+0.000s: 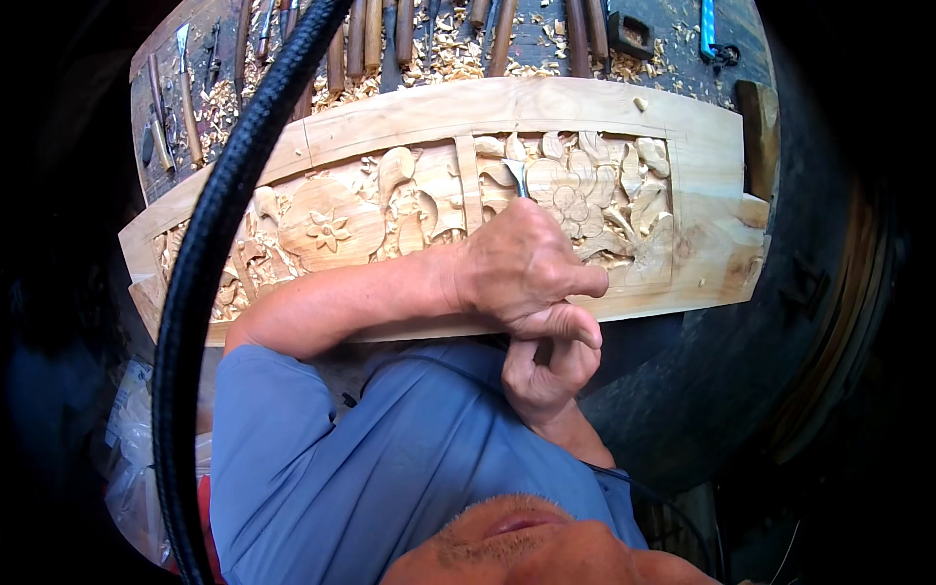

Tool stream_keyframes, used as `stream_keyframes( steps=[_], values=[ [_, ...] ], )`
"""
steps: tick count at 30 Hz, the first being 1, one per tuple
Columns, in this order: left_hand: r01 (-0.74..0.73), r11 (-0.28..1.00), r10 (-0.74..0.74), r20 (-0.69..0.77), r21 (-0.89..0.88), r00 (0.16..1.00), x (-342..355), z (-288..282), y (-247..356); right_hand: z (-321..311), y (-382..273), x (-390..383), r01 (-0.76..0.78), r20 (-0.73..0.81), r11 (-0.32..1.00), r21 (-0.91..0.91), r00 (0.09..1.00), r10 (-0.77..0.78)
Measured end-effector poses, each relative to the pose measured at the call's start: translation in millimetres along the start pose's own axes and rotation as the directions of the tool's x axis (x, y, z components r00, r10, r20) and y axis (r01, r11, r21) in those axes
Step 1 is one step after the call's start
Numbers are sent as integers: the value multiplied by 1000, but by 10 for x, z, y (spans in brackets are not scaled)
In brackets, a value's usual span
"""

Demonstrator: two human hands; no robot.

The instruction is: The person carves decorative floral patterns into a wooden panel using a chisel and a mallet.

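Note:
A long pale wooden panel point(707, 229) lies in front of me, with flowers and leaves carved in relief in sunken fields. My left hand point(522, 261) comes across from the left, closed round a chisel point(516, 174). Its flared metal blade sticks out beyond my knuckles and meets the carving to the left of a large round-petalled flower point(573, 195). The chisel's handle is hidden in the fist. Just below, close to my chest, my right hand point(554, 369) is curled up against the underside of the left. What its fingers hold, if anything, is hidden.
Several wood-handled carving tools point(373, 34) lie along the far side of the dark bench point(531, 54) among wood shavings point(458, 51). A dark block with a hollow point(631, 37) sits at the far right. A thick black braided cable point(200, 224) crosses the left side of the view.

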State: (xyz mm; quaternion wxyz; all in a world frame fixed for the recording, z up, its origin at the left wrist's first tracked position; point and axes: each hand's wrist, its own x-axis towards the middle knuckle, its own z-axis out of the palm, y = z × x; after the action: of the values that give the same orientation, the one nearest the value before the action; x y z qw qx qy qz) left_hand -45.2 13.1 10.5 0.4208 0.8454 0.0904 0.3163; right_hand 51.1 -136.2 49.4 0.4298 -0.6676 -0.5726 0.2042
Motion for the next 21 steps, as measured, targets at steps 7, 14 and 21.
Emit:
stream_keyframes(
  steps=[7,14,21],
  values=[
    [96,994,-89,-126,53,988,6,48,27,-51,62,67,81,17,993,-90,997,-80],
    [131,991,-126,-230,7,965,25,181,53,-113,213,-100,405,-372,890,-208,809,-455],
    [92,993,-73,-212,80,975,10,86,32,-75,-52,106,425,-49,862,-277,890,-454]
  ],
)
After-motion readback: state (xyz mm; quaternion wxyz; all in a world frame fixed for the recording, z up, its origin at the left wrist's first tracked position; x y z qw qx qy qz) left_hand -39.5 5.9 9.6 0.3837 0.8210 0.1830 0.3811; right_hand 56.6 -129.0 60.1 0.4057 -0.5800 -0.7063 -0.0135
